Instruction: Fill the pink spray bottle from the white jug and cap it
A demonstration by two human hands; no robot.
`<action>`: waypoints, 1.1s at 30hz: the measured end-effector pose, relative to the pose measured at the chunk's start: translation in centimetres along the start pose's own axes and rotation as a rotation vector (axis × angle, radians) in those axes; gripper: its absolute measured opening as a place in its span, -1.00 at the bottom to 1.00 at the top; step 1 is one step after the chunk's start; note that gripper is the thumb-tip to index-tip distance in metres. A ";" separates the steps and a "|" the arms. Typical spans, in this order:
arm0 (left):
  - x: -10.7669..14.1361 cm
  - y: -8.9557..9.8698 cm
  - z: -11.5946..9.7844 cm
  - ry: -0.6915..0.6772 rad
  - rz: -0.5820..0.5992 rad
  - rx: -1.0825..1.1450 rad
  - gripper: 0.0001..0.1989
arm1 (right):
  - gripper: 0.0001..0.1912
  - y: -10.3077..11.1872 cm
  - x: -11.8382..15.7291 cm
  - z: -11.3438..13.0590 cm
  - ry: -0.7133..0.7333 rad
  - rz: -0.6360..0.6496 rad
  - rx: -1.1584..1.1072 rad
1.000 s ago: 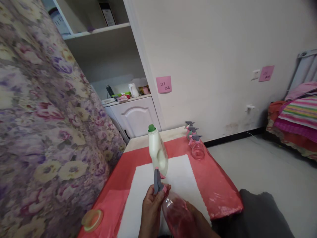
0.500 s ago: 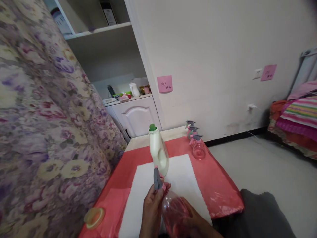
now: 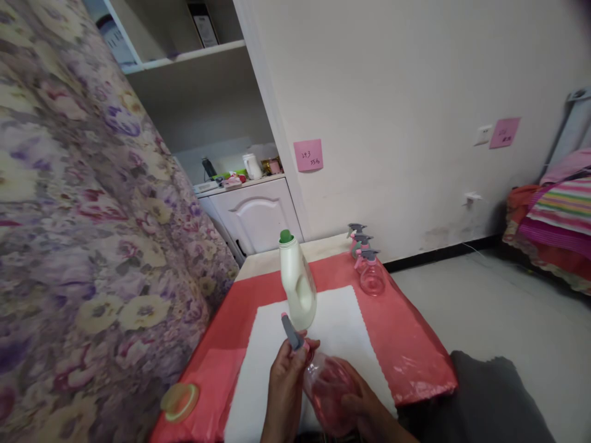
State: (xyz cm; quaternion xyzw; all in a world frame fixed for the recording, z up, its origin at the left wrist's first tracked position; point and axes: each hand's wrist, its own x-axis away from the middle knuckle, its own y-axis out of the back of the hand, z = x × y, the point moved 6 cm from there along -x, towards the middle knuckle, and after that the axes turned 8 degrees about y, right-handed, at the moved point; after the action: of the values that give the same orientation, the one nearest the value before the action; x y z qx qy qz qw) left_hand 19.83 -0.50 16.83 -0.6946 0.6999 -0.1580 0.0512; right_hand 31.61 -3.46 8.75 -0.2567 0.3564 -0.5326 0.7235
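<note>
My left hand point(image 3: 286, 375) is closed round the pink collar of a grey spray head point(image 3: 292, 333), at the neck of a clear pink bottle point(image 3: 327, 394). The bottle leans, its neck toward the left. My right hand point(image 3: 367, 403) wraps round the bottle's body from the right. Just beyond my hands a pale green jug point(image 3: 298, 283) with a green top stands upright on a white cloth point(image 3: 339, 314).
Several spray bottles point(image 3: 372, 280) stand in a row at the table's back right. A round yellowish lid point(image 3: 180, 402) lies at the front left of the red table cover point(image 3: 406, 344). A floral curtain point(image 3: 111, 246) hangs at the left.
The grey spray head has turned on the bottle's neck, its nozzle now pointing further left. Both hands keep their hold. The view has shifted slightly.
</note>
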 end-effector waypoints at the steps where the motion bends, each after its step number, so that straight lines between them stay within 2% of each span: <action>1: -0.1 0.0 0.1 0.008 -0.005 0.006 -0.62 | -0.20 0.1 0.0 0.0 0.012 -0.008 0.012; 9: -0.1 -0.3 0.2 -0.005 0.018 0.003 -0.75 | -0.31 -0.2 0.1 0.3 0.059 -0.029 0.039; 14: 0.0 -0.4 0.0 -0.004 0.008 -0.033 -0.71 | -0.28 0.6 0.1 0.2 0.099 -0.080 0.110; 19: 0.0 -0.8 0.3 0.026 0.044 0.015 -0.71 | -0.38 0.9 0.1 -0.1 0.123 -0.043 0.110; 22: 0.0 -0.8 0.5 0.034 0.068 0.033 -0.73 | -0.45 1.4 0.0 -0.8 0.083 -0.065 0.078; 26: 0.1 -1.1 0.5 0.020 0.124 0.042 -0.78 | -0.63 1.4 0.1 -1.4 -0.018 -0.136 -0.007; 30: 0.3 -1.5 0.7 0.019 0.201 0.072 -0.76 | -0.53 0.4 0.6 -1.5 -0.167 -0.119 -0.160; 33: 0.5 -1.6 1.0 0.005 0.220 0.074 -0.77 | -0.48 0.0 0.7 -1.3 -0.218 -0.096 -0.237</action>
State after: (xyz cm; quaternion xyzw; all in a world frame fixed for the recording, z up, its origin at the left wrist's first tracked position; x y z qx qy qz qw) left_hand 21.64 -1.09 16.42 -0.6108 0.7658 -0.1790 0.0919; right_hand 30.73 -4.13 7.81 -0.4135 0.3234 -0.4898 0.6961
